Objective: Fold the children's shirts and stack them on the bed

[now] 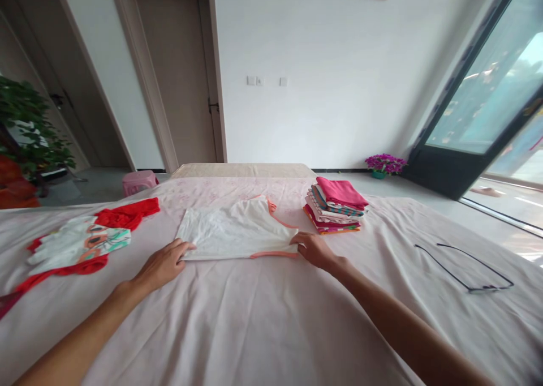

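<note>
"What's nearest us?"

"A wrinkled pale pink sheet (254, 324), and off to the right, glasses (487, 288) lying with their arms unfolded."

"And the hands?"

"Both are on the near edge of a white garment (229, 230) with orange trim, spread flat on the sheet between them. The left hand (166, 260) has its fingers curled nearly closed on the near left corner; the right hand (313, 249) is bent over the near right one. Its fingertips are partly hidden, but it looks like a light pinch."

"Anything beside it?"

"To the left, a crumpled red-and-white garment (85, 241); to the right, just beyond the right hand, a stack of folded clothes (337, 205), bright pink on top."

"Farther back?"

"A pink stool (139, 181) on the left, purple flowers (385, 164) on the right, then a closed door (178, 74)."
</note>
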A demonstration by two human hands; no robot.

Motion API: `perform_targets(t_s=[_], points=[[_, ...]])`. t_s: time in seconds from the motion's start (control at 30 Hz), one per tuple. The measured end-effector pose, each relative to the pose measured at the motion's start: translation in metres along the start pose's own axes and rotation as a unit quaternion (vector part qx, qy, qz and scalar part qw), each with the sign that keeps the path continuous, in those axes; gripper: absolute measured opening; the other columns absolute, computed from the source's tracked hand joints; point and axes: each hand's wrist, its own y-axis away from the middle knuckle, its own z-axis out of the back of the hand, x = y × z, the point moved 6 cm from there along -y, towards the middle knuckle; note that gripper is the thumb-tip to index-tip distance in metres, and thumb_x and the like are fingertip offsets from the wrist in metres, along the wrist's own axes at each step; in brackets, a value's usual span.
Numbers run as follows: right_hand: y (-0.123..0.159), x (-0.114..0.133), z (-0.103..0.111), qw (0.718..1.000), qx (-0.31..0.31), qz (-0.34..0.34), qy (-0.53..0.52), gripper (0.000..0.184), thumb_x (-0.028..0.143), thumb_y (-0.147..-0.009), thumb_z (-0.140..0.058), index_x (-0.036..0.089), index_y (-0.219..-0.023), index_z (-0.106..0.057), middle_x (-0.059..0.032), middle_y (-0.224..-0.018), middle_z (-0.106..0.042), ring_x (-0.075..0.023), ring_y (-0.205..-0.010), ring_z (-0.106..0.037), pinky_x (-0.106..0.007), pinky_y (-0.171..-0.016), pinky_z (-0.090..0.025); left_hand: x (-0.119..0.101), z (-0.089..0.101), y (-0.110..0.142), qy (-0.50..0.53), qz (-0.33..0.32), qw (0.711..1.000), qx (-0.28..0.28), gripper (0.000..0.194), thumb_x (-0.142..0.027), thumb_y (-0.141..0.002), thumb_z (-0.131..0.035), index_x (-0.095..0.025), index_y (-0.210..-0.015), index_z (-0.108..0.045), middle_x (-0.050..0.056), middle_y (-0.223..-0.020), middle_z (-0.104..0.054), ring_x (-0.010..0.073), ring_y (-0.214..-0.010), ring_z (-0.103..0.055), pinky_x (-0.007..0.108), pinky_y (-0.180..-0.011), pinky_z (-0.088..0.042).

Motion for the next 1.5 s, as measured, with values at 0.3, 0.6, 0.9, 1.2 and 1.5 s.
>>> perform_targets(t_s=[0.3,0.6,0.9,1.2,1.5], points=[[0.009,0.015,-0.002,0.996,0.002,0.063,0.061,0.042,0.003,-0.075,-0.05,0.023,-0.104,-0.073,-0.0058,-0.107,-0.07,-0.0192,-0.103,-0.063,-0.03,-0.091,-0.046,-0.013,0.01,-0.001,0.076,-0.025,0.996,0.024,0.023,-0.015,-0.073,-0.046,-0.021,-0.092,-0.056,0.001,-0.086,-0.057,0.017,-0.081,-0.058,0.026,-0.075,-0.041],[0.038,0.035,0.015,0.994,0.032,0.095,0.038,0.033,0.006,-0.082,-0.05,0.024,-0.097,-0.074,-0.0045,-0.093,-0.071,-0.0176,-0.09,-0.064,-0.028,-0.083,-0.046,-0.021,0.023,0.048,0.054,-0.026,0.991,0.122,0.026,-0.01,-0.059,-0.041,-0.022,-0.078,-0.053,-0.001,-0.073,-0.054,0.0165,-0.068,-0.051,0.026,-0.064,-0.032],[0.048,0.053,0.033,0.992,0.116,0.008,0.051,0.042,0.004,-0.068,-0.051,0.028,-0.093,-0.075,0.0005,-0.092,-0.074,-0.0178,-0.084,-0.068,-0.029,-0.08,-0.047,-0.018,0.01,0.081,0.142,0.032,0.943,0.299,0.021,-0.033,-0.066,-0.061,-0.023,-0.084,-0.064,-0.002,-0.07,-0.063,0.0167,-0.063,-0.056,0.024,-0.055,-0.032],[-0.057,0.103,-0.057,0.997,0.044,0.01,0.06,0.056,0.034,-0.097,-0.045,0.009,-0.147,-0.038,-0.0219,-0.152,-0.036,-0.0316,-0.144,-0.029,-0.048,-0.113,-0.028,-0.058,-0.01,-0.042,0.078,0.054,0.995,-0.015,0.05,-0.043,-0.093,-0.038,-0.013,-0.128,-0.057,0.018,-0.135,-0.057,0.0265,-0.128,-0.052,0.033,-0.103,-0.037],[-0.066,0.059,-0.108,0.98,0.099,-0.086,0.151,0.07,0.055,-0.099,-0.022,0.013,-0.155,-0.023,-0.0114,-0.162,-0.013,-0.0253,-0.15,-0.009,-0.047,-0.12,-0.008,0.002,-0.052,-0.05,-0.103,0.179,0.978,-0.027,0.062,-0.055,-0.095,-0.029,-0.024,-0.149,-0.038,0.014,-0.157,-0.032,0.0322,-0.145,-0.026,0.054,-0.113,-0.019]])
